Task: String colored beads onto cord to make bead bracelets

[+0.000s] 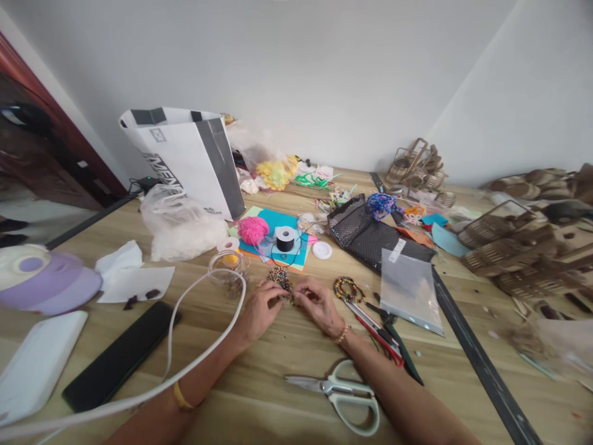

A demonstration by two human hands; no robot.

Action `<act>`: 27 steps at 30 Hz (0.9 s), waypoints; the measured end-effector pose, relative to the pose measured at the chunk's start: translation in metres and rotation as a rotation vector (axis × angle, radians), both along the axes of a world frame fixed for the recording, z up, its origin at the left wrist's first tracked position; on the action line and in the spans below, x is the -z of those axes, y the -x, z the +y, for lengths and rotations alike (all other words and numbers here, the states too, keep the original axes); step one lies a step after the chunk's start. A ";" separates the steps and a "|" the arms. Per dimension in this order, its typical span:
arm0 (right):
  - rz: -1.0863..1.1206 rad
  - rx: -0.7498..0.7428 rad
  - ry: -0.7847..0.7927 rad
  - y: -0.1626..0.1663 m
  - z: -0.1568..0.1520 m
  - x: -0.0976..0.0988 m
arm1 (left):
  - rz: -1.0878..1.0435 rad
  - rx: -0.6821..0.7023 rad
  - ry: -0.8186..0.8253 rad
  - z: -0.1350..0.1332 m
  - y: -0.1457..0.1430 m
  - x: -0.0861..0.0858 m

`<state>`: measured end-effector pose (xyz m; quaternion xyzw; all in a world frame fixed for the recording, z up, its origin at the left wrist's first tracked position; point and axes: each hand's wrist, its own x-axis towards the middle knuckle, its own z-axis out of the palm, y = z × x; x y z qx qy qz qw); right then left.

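My left hand (262, 307) and my right hand (319, 303) meet close together over the wooden table, fingers pinched. Between their fingertips are small coloured beads (291, 300), apparently on a strand; the thread itself is too fine to make out. Just behind the fingers lies a heap of multicoloured beads (278, 276). To the right of my right hand rests a coiled beaded bracelet (348, 289). A spool of black cord (285, 240) stands behind the heap on blue paper (302, 230). Scissors (340, 392) with pale green handles lie in front of my right wrist.
A white cable (208, 358) loops over my left forearm. On the right lie a red cutter (380, 334), a clear plastic bag (410, 290) and a black bubble pouch (370, 235). Pink yarn (253, 230) and a white paper bag (194, 161) stand behind. Brown baskets (509, 247) occupy the far right.
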<state>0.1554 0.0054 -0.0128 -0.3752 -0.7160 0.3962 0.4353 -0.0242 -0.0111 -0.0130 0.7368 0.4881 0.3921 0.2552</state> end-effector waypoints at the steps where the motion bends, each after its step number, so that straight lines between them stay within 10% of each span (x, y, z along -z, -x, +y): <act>1: -0.002 -0.006 0.000 0.000 0.000 0.000 | 0.042 0.017 -0.013 -0.001 -0.001 0.000; 18: 0.241 0.082 0.137 -0.002 0.003 -0.005 | 0.124 -0.098 -0.046 0.007 0.008 -0.003; 27: 0.082 0.062 -0.048 -0.002 0.002 0.000 | 0.138 -0.074 -0.024 0.007 0.008 -0.002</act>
